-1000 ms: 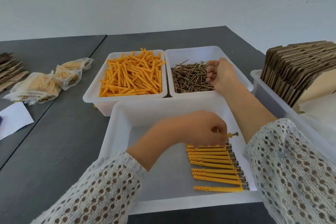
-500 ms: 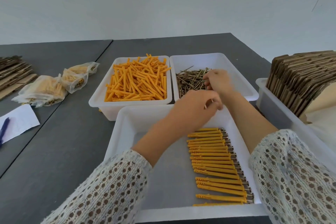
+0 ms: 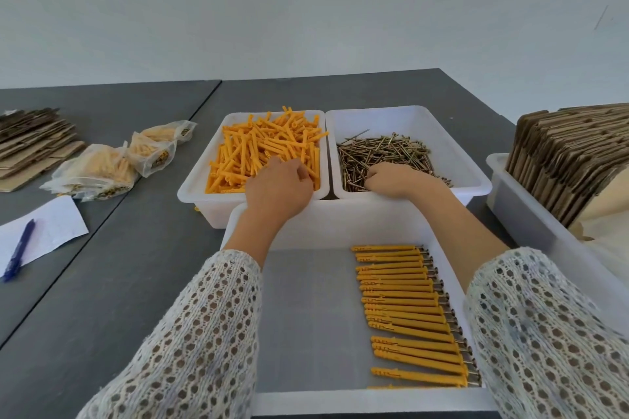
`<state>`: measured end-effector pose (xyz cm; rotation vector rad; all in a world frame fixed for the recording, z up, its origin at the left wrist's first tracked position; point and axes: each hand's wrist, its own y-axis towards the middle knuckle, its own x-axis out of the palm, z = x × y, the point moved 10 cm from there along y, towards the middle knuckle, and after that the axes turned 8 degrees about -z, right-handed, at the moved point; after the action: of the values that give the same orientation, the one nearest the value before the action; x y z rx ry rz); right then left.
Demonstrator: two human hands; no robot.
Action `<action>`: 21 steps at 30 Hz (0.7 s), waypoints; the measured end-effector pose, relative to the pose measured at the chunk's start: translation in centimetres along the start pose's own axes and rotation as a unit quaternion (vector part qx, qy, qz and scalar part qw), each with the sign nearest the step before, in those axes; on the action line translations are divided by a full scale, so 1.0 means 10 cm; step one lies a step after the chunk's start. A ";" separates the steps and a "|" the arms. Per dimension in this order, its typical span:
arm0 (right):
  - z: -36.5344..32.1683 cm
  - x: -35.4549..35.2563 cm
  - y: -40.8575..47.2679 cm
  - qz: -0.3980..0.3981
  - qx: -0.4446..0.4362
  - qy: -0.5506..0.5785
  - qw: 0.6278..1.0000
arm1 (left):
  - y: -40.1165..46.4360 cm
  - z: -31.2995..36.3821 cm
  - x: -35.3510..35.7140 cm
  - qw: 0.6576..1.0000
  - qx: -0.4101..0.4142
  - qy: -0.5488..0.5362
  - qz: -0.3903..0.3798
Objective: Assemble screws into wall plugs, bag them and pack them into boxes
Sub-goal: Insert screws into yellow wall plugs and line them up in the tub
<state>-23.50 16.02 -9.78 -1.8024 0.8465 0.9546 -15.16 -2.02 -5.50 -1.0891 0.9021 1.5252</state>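
Note:
A white bin [image 3: 190, 190] holds a heap of loose orange wall plugs [image 3: 258, 150]. My left hand [image 3: 279, 187] reaches into its near right corner, fingertips curled down onto a plug. Beside it, a second white bin [image 3: 476, 180] holds brass screws [image 3: 384, 146]. My right hand [image 3: 394, 180] is in that pile's near edge, fingers curled round a screw. In front, a large white tray [image 3: 340, 401] carries a neat row of assembled plugs with screws [image 3: 401, 299] along its right side.
Filled clear bags [image 3: 98, 170] lie left of the bins. Flat cardboard [image 3: 34, 139] is stacked at the far left. More folded boxes [image 3: 571, 153] stand in a white bin [image 3: 510, 201] at the right. A paper sheet [image 3: 51, 228] with a blue pen [image 3: 20, 248] lies near the left edge.
My left hand left the row of assembled plugs and moved forward into the plug bin. My right hand dropped deeper into the screws. The camera tilted down.

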 end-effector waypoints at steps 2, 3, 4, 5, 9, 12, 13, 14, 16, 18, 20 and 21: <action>0.01 -0.01 0.01 0.010 -0.006 0.015 1.000 | 0.01 0.01 0.00 1.000 0.011 -0.011 -0.002; 0.03 -0.03 0.02 0.023 -0.006 0.023 0.999 | 0.01 0.01 0.00 1.000 0.015 -0.018 0.000; 0.05 -0.05 0.01 0.039 -0.005 0.035 0.999 | 0.01 0.01 -0.01 0.999 0.018 -0.028 0.005; 0.06 -0.07 0.01 0.050 -0.001 0.045 0.998 | 0.02 0.01 -0.03 0.999 0.021 -0.043 0.013; 0.07 -0.13 -0.06 0.085 -0.004 0.081 0.993 | 0.01 -0.01 -0.06 0.994 0.007 -0.102 0.031; 0.05 -0.21 -0.16 0.138 -0.016 0.093 0.986 | 0.05 -0.03 -0.04 0.994 -0.017 -0.110 0.015; 0.05 -0.25 -0.21 0.166 -0.019 0.091 0.982 | 0.06 -0.04 -0.04 0.993 -0.026 -0.111 0.013; 0.04 -0.30 -0.26 0.195 -0.021 0.088 0.977 | 0.06 -0.05 -0.04 0.993 -0.033 -0.113 0.015; 0.01 -0.40 -0.36 0.256 -0.031 0.091 0.962 | 0.05 -0.09 -0.08 0.991 -0.038 -0.119 0.038; 0.02 -0.52 -0.44 0.312 -0.049 0.130 0.940 | 0.03 -0.09 -0.14 0.989 -0.016 -0.128 0.077; 0.03 -0.61 -0.52 0.362 -0.074 0.193 0.909 | -0.01 -0.06 -0.21 0.985 0.019 -0.131 0.114; 0.03 -0.65 -0.57 0.381 -0.088 0.230 0.891 | -0.03 -0.03 -0.24 0.983 0.035 -0.125 0.131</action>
<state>-21.79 19.33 -2.01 -1.9017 1.9163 1.1103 -14.60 -2.97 -3.29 -0.7275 0.9433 1.7859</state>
